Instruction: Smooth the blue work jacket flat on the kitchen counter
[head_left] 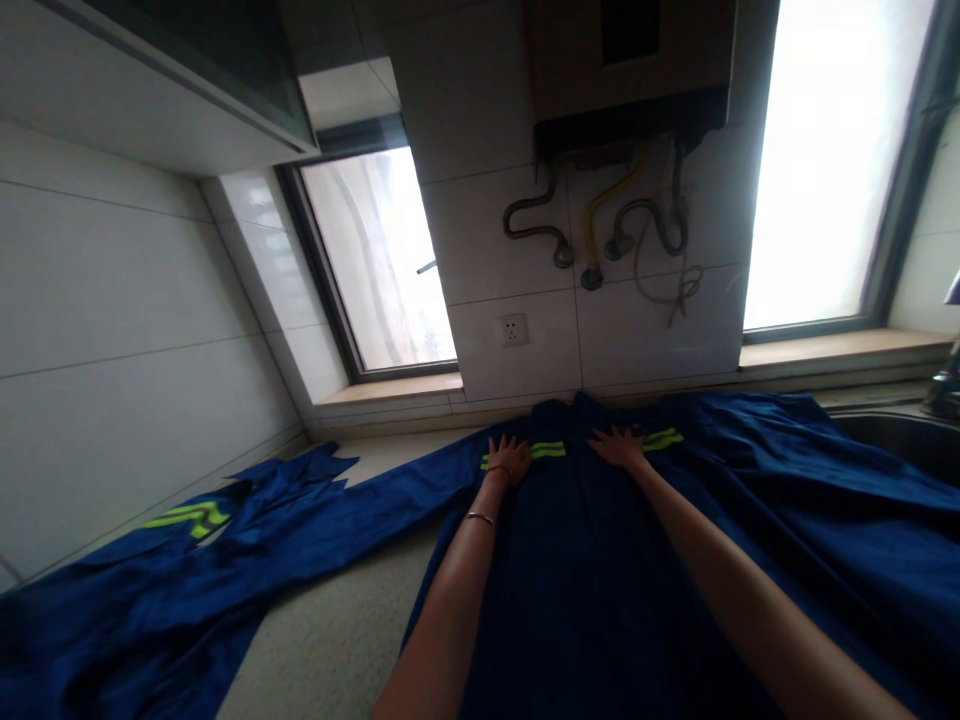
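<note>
A dark blue work jacket (570, 560) with yellow-green reflective stripes lies spread over the counter in front of me, its collar toward the wall. My left hand (508, 460) rests flat on the jacket's left chest, fingers spread across the stripe. On the other side of the front, my right hand (619, 447) presses flat beside the right stripe, its fingers also apart. One sleeve stretches left toward a second blue garment (150, 570) with similar stripes, which lies rumpled at the left. Where the two meet, I cannot tell the fabric apart.
Speckled countertop (337, 620) shows between the garments. A sink (900, 440) with a faucet (946, 385) is at the right, partly under the cloth. On the tiled wall are a socket (514, 330), hoses (536, 232) and a water heater (630, 70), between two windows. A cabinet (165, 90) overhangs the upper left.
</note>
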